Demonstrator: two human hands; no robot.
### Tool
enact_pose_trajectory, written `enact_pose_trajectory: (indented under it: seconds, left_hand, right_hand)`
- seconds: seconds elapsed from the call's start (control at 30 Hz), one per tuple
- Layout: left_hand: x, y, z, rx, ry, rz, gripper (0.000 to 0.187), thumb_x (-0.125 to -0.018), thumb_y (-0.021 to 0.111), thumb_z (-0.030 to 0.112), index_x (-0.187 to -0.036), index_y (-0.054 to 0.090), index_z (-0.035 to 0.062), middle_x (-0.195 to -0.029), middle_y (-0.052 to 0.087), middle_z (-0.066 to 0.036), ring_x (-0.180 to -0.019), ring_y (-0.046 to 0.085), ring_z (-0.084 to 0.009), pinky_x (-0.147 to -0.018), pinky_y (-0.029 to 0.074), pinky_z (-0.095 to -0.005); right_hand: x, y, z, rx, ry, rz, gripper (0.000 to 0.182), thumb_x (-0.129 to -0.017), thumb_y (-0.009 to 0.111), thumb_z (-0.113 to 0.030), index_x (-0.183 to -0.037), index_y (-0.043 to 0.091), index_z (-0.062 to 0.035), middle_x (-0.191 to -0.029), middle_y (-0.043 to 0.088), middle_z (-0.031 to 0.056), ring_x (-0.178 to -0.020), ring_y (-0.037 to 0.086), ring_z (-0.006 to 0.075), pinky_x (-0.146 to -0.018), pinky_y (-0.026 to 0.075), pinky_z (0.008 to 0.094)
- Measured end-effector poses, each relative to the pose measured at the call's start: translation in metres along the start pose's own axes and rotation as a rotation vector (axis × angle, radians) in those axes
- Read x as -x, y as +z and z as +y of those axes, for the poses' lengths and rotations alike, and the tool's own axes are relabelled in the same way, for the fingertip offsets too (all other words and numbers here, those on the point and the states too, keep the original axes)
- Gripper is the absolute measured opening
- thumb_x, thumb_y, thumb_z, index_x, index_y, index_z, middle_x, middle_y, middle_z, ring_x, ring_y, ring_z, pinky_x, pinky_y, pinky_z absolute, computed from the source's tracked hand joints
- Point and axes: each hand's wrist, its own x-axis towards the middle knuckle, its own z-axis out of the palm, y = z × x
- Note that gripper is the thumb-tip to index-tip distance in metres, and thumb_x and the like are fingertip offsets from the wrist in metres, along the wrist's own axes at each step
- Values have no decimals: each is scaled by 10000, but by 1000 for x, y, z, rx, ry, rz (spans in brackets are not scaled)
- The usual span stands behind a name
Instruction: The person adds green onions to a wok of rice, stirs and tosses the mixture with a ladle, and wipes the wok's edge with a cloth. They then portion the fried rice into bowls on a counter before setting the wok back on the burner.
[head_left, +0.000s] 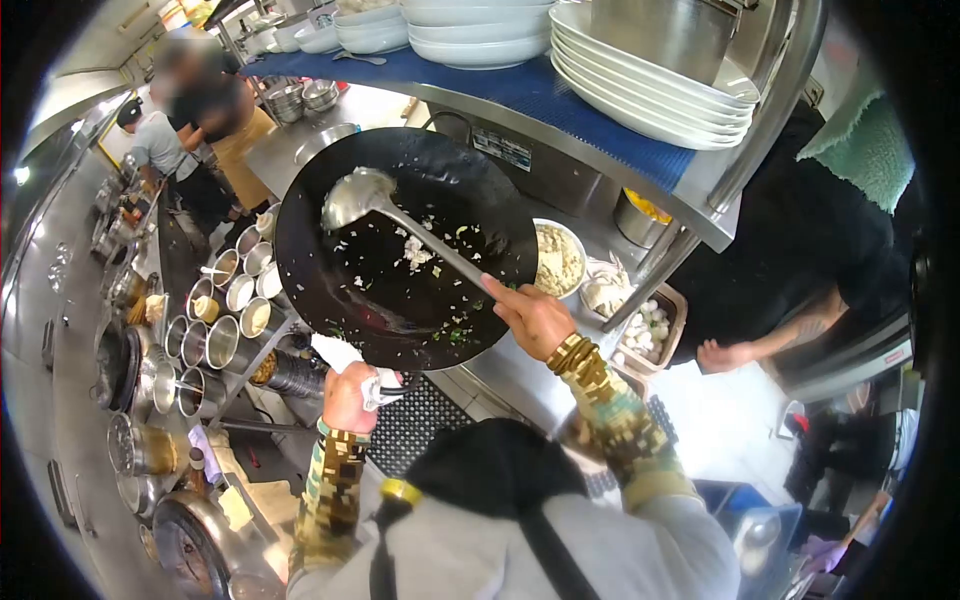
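Observation:
A large black wok (400, 290) is tilted up in front of me, with scattered bits of white and green food stuck to its inside. My left hand (350, 397) is closed around the wok's near handle through a folded white cloth (338, 352). In my right hand (538, 318) is the long handle of a metal ladle (358, 197), its bowl over the far left part of the wok. A small clump of pale food (415, 253) lies under the ladle's shaft.
Right of the wok are a bowl of pale chopped food (558, 262) and a tray of white pieces (648, 330). Stacked plates (650, 105) fill the shelf above. Metal seasoning pots (222, 340) stand left. A person in black (770, 260) is close on the right; others work at back left.

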Motion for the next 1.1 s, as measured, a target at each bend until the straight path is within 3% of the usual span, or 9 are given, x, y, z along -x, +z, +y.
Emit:
enact_pose_trajectory:
  seconds: [0.3, 0.43, 0.47, 0.53, 0.6, 0.73, 0.87, 1.0, 1.1]
  left_hand:
    - [-5, -14, 1, 38, 4, -24, 177, -719, 504, 7, -892, 489, -28, -660, 571, -124, -578, 639, -293, -532, 540, -388]
    - [-14, -11, 1, 15, 62, -40, 128, -725, 499, 3, -848, 502, -29, -661, 577, -123, -575, 638, -279, -526, 537, -373]
    - [-20, -12, -4, -38, 128, -62, 121, -726, 500, 4, -842, 504, -29, -661, 580, -121, -575, 638, -276, -528, 537, -371]
    - [-31, -16, -11, -154, 240, -115, 106, -730, 501, 7, -830, 509, -27, -671, 586, -119, -578, 638, -270, -538, 540, -368]
    - [-32, -13, -7, -223, 276, -167, 90, -738, 498, 9, -820, 515, -23, -687, 594, -117, -586, 639, -263, -554, 545, -364]
    - [-27, -9, 6, -134, 207, -160, 131, -739, 493, 7, -866, 507, -20, -716, 592, -111, -597, 640, -260, -575, 554, -372]
    - [-15, -8, 10, 46, 84, -60, 147, -732, 494, 0, -878, 498, -16, -715, 586, -109, -591, 636, -257, -576, 555, -374]
    - [-17, -6, 2, -24, 129, -24, 115, -730, 487, -8, -845, 499, -11, -689, 578, -104, -581, 629, -251, -561, 545, -371]
    - [-21, -7, -11, -88, 212, -85, 77, -735, 491, 1, -810, 506, -9, -696, 580, -93, -583, 629, -245, -559, 538, -370]
  right_hand:
    - [127, -87, 63, 354, 276, -198, 426, -868, 604, -185, -1290, 552, -216, -821, 637, 117, -688, 631, 245, -621, 534, 353]
    - [82, -48, 53, 66, 130, 72, 493, -849, 609, -99, -1306, 536, -269, -794, 635, 116, -636, 622, 220, -589, 536, 355]
    - [59, -29, 40, 14, 250, -6, 488, -851, 620, -104, -1305, 536, -262, -833, 653, 133, -691, 634, 218, -612, 539, 336]
    - [13, 4, -3, -134, -9, 249, 541, -845, 644, -134, -1333, 492, -312, -805, 637, 136, -689, 620, 206, -594, 532, 313]
    - [-10, 13, -34, -261, 163, -3, 513, -871, 613, -160, -1342, 477, -311, -845, 628, 136, -720, 627, 233, -638, 537, 362]
    - [57, 18, 13, 77, 65, -72, 536, -845, 641, -128, -1336, 494, -287, -797, 548, 110, -642, 551, 260, -586, 468, 379]
    - [136, -55, 60, 372, 224, -154, 421, -824, 640, -110, -1221, 612, -249, -755, 587, 88, -593, 581, 257, -537, 492, 371]
    - [93, -54, 53, 124, 233, 40, 427, -828, 642, -128, -1242, 594, -219, -835, 626, 145, -731, 630, 317, -670, 512, 401]
    - [39, 20, 54, 271, 261, 148, 459, -873, 588, -216, -1315, 503, -306, -935, 653, 148, -635, 630, 248, -560, 521, 374]
